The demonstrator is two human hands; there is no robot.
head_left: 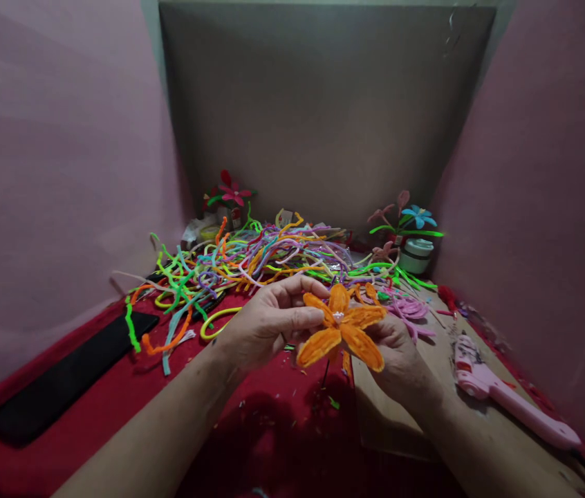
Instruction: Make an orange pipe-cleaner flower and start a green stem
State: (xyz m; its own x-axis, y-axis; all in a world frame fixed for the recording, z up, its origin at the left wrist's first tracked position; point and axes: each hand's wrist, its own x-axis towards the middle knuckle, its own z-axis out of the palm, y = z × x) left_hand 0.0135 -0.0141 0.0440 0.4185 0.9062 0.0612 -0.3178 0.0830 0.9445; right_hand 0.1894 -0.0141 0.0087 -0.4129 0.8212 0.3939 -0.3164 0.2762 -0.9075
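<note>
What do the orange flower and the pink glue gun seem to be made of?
The orange flower: probably fuzzy pipe cleaner, matte, since its petals show soft, ridged strands. The pale cluster at its middle could be plastic or pearly beads; it's too small to tell. The pink glue gun: likely hard moulded plastic, given its smooth, faintly shiny handle.

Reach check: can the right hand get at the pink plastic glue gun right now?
Probably yes: nothing seems to block the brown board between the right hand and the glue gun. But that hand looks busy holding the orange fuzzy flower and would need to release it.
</note>
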